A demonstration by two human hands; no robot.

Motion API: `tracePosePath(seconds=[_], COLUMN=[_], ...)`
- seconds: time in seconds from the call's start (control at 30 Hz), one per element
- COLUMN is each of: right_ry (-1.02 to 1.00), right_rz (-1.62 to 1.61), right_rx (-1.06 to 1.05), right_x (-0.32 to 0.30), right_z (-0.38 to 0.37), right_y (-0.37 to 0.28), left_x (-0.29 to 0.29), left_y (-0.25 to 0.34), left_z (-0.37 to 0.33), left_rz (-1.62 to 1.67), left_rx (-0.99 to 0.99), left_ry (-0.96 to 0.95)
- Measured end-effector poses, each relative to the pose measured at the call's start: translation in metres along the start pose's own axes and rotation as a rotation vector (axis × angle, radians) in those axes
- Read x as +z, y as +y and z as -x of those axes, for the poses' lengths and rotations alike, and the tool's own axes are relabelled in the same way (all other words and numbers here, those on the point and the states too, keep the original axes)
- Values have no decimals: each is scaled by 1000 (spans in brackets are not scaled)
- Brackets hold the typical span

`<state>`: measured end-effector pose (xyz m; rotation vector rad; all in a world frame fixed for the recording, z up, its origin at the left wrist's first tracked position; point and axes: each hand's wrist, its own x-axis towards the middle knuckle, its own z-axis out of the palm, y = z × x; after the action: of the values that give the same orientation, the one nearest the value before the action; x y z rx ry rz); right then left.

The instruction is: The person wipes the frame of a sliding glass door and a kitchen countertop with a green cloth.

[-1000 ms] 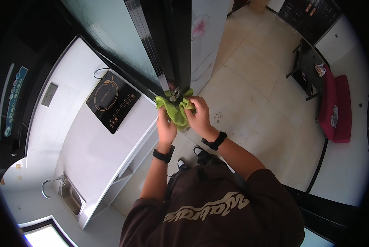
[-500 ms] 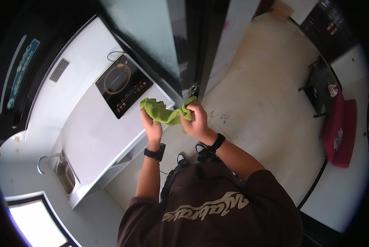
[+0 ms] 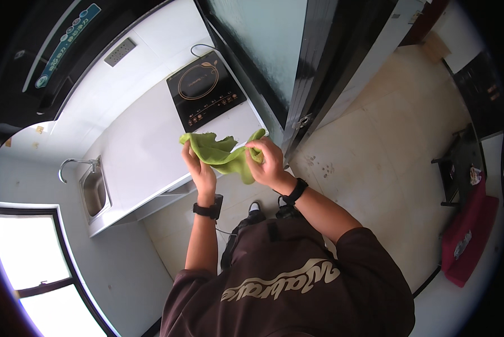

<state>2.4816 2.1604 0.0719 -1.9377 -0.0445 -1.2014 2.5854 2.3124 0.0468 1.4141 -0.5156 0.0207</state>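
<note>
A green cloth [image 3: 215, 154] stretches between my two hands, in the air by the front edge of the white counter [image 3: 134, 151]. My left hand [image 3: 201, 173] grips its left end, thumb and fingers closed on the fabric. The right end is pinched in my right hand [image 3: 270, 164], and part of the cloth hangs down between the hands. Its edge looks ragged along the top. Beyond the cloth, a black induction cooktop [image 3: 206, 92] lies on the counter, apart from my hands.
A steel sink [image 3: 95, 194] with a curved faucet [image 3: 75, 163] is at the counter's left end. To the right of the cooktop stands a dark-framed glass door [image 3: 305, 112]. Dark marks [image 3: 322, 167] spot the tiled floor. A black table [image 3: 460, 163] and red cloth-covered seat [image 3: 468, 236] are far right.
My view has turned, so counter, cooktop and door appear farther right. Both hands still hold the cloth, which is opened out a little more and hangs lower between them.
</note>
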Motion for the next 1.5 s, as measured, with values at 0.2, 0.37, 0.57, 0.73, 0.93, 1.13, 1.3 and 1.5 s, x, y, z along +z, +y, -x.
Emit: tracePosePath(seconds=[0.2,0.37,0.57,0.73,0.93,1.13,1.3,1.5], right_ry=[89,146,293,340,433,381,301,312], right_rz=[-50,1,103,163,158,165,87,80], right_rx=[-103,-165,-184,-190,-133,-125,-87,3], right_x=[-23,-61,-116,-149,-159,-152,-141,-129], right_z=[-14,-16,-19,-14,-19,-36,-53,-73], right_y=[-8,-9,-5,7,11,13,11,13], left_x=[24,68,124,150,159,151,151,148], left_y=[19,26,41,35,49,43,49,51], left_z=[-3,-6,-4,-6,-10,-11,-10,0], left_rz=[-25,92,166,59,91,171,124,57], left_rx=[69,122,201,313,243,101,123,178], left_ry=[-61,-70,-206,-181,-190,-215,-230,-263])
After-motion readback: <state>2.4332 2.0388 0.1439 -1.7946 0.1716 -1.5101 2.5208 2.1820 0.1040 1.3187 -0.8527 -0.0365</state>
